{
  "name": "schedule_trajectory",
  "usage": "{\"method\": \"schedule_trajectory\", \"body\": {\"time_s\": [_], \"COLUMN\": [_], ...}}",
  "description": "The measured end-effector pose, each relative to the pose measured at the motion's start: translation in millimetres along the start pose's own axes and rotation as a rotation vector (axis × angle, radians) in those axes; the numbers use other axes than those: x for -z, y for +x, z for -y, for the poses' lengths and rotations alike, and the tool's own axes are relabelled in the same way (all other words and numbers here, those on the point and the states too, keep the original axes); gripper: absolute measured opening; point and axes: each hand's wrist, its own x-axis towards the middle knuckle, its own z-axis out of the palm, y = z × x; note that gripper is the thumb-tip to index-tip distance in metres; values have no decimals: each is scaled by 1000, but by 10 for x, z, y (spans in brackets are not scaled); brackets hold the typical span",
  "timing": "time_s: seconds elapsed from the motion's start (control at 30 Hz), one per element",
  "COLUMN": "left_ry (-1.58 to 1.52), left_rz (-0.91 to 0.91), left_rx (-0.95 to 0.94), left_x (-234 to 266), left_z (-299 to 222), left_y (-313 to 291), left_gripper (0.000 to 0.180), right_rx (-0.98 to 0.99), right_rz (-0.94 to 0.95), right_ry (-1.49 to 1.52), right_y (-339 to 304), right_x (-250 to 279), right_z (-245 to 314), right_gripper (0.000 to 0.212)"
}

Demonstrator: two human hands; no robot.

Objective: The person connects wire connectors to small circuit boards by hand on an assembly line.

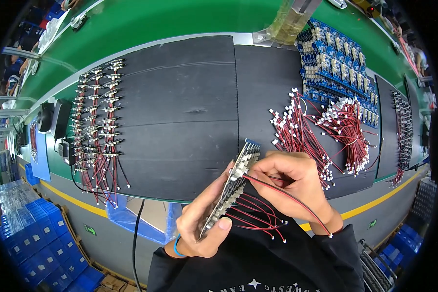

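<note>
We've got left hand (204, 231) fingers curled around circuit board (232, 181), right hand (293, 182) fingertips pinched closed on red-black cable (280, 179).

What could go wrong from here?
Red-and-black cables dangle below the circuit board and might snag. The left hand holds the board tilted, so any push from the right hand could make it slip or flex. Wires cross in the loose cable pile, which may tangle.
</note>
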Motion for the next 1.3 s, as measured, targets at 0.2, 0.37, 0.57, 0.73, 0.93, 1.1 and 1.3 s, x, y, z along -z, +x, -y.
{"method": "schedule_trajectory", "body": {"time_s": [0.2, 0.37, 0.57, 0.73, 0.93, 1.1, 1.3], "left_ry": [50, 67, 33, -141, -221, -197, -38], "left_rz": [-5, -25, -63, -100, -200, -217, -174], "left_rx": [8, 35, 28, 121, 194, 247, 140], "left_x": [-8, -19, -36, -1, 17, -2, -53], "left_z": [-28, -51, -23, 25, 60, 35, 12], "left_y": [9, 13, -30, -52, -64, -71, -74], "left_gripper": [50, 49, 49, 61, 77, 78, 79], "right_rx": [1, -100, -230, -243, -237, -247, -332], "right_rz": [3, 28, 31, 49, 50, 19, 16], "right_ry": [21, 170, 328, 295, 326, 342, 419], "right_y": [1, -33, 13, 55, 64, 42, 65], "right_x": [2, -12, -1, -19, -50, -65, -31], "right_z": [1, -50, -7, 6, 1, -38, 30], "right_gripper": [12, 8, 7, 7, 7, 5, 7]}}
